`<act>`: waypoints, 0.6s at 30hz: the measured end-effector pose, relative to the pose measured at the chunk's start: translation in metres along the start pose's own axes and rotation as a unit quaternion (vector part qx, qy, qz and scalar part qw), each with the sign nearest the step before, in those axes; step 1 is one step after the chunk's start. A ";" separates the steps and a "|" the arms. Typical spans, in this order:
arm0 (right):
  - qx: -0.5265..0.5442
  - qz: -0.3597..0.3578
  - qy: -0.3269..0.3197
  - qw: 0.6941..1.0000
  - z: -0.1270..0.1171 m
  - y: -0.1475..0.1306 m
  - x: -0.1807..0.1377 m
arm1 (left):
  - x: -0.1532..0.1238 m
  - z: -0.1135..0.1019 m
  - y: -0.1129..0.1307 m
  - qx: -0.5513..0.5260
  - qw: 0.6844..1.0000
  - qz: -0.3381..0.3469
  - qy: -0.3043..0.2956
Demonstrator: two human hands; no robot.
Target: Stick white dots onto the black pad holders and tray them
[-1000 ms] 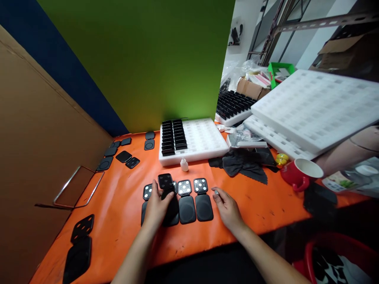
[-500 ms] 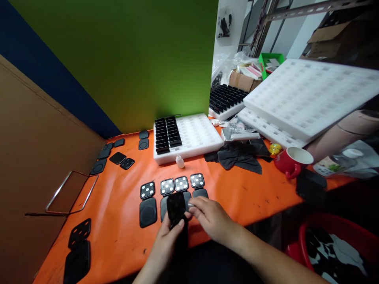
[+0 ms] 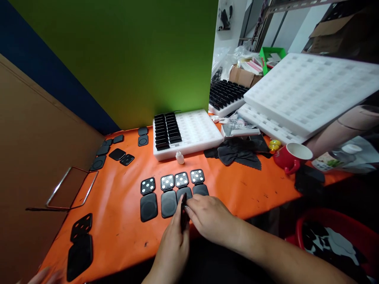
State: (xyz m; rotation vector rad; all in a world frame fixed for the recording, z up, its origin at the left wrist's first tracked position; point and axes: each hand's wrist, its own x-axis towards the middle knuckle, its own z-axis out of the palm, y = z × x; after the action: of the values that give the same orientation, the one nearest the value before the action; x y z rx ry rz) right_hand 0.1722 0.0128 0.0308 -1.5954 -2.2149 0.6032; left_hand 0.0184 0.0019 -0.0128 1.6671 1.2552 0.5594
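Note:
My left hand (image 3: pixel 174 240) is wrapped round a black folding pad (image 3: pixel 183 209), which stands edge-on to the camera, so its faces are hidden. My right hand (image 3: pixel 209 215) is closed at the pad's right side, its fingertips pressed against it; whether a small item is pinched there cannot be made out. Just beyond my hands several opened black hinged pads (image 3: pixel 148 207) lie in a row on the orange table covering (image 3: pixel 124 205). White round dots show on their far panels (image 3: pixel 167 182). A small white dropper bottle (image 3: pixel 179 157) stands behind the row.
Black pieces fill two rows of a white foam tray (image 3: pixel 198 146). More hinged pads (image 3: pixel 80 256) and a wire frame (image 3: pixel 71 189) lie left. Another person's blurred fingers (image 3: pixel 47 276) show bottom left. Rightward are dark cloths (image 3: pixel 239 154), a red mug (image 3: pixel 291 157) and a red bin (image 3: pixel 300 228).
The held pad has turned from face-on to edge-on. My right hand has closed in against it. Another person's fingers have come in at the lower left.

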 end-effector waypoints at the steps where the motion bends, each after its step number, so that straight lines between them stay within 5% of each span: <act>1: 0.004 -0.006 -0.005 1.000 0.000 0.000 -0.001 | 0.000 0.000 0.002 -0.007 1.000 -0.007 -0.009; 11: 0.154 -0.016 -0.002 0.988 0.013 -0.002 0.002 | -0.004 0.003 0.009 -0.124 0.989 -0.074 0.015; 15: 0.101 0.009 0.015 0.995 0.018 -0.007 -0.002 | -0.003 0.006 0.006 -0.135 0.986 -0.077 0.068; 18: 0.050 0.019 0.012 0.999 0.017 -0.009 -0.005 | 0.000 0.005 0.012 -0.139 0.986 -0.069 0.056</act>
State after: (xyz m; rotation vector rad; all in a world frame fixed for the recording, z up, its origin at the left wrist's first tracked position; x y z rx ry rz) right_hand 0.1581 0.0032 0.0208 -1.5887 -2.1078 0.6912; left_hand 0.0287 -0.0005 -0.0043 1.3216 1.2972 0.7165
